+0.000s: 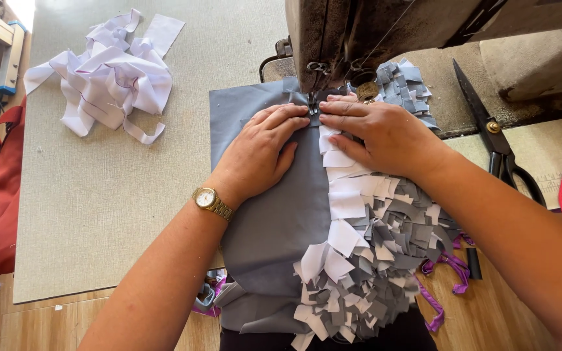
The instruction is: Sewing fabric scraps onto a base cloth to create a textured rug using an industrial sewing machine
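Your left hand (259, 151) lay flat, fingers spread open and pressing down on the grey fabric panel (265, 221), gripping nothing, fingertips just beside the needle area (311, 104). Your right hand (378, 133) was also flat and open, fingers pressing the strip of white and grey patch pieces (352, 253) against the panel's right edge, fingertips nearly touching those of the left. Both sat right under the head of the old sewing machine (359, 32), at the far centre. The panel ran from the needle toward you and hung off the near table edge; the ruffled patches spilled down its right side. A gold wristwatch (211, 200) was on your left wrist. Further right, black scissors (499, 140) lay on the machine bed, apart from your hands. Far left, a heap of white strips (108, 75) sat on the grey mat (99, 208); a red bag (1, 195) hung at the left edge. Risk as judged: fingertips were so near the needle that a slip forward could catch one; loose patches could bunch or fold under the foot; the hanging weight could drag the seam crooked.
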